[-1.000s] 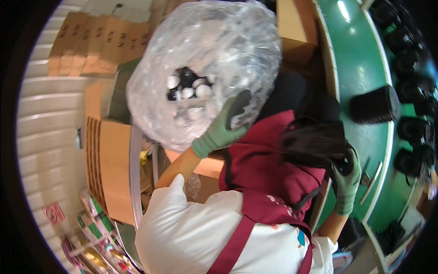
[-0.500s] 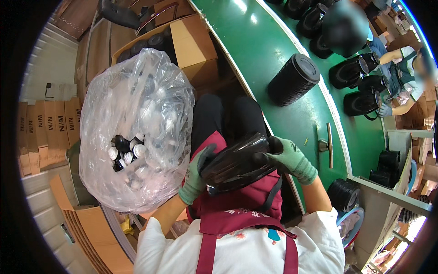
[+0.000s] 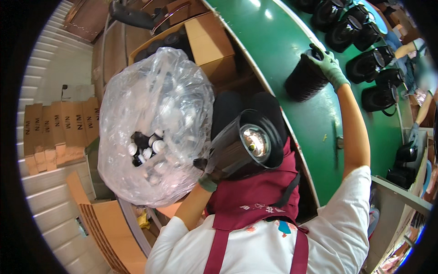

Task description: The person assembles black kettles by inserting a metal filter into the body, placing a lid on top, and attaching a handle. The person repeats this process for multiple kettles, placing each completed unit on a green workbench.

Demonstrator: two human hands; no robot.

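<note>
My left hand [image 3: 211, 172], in a grey-green glove with dark fingertips, holds a glossy, see-through black tub [image 3: 228, 141] over my lap. The tub is tilted, its wide mouth facing right, and something shiny and silvery [image 3: 256, 142] shows inside it. My right hand [image 3: 331, 68], gloved alike, reaches out over the green table, its dark fingers bent round the top edge of a ribbed black cylinder [image 3: 305, 82] that looks like a stack of round lids. Left of my lap sits a big clear plastic bag [image 3: 137, 100] holding white and black capped parts [image 3: 157, 146].
Several glossy black pots [image 3: 362, 66] stand along the far side of the green table [image 3: 303, 125]. A co-worker's gloved hand [image 3: 414, 134] is near dark pots at the right. An open carton [image 3: 212, 39] with black items is beyond the bag; flat cartons [image 3: 68, 128] lean at left.
My right hand has left the tub and moved out to the ribbed black stack. The tub has turned, showing its mouth and silvery inside, held by my left hand alone.
</note>
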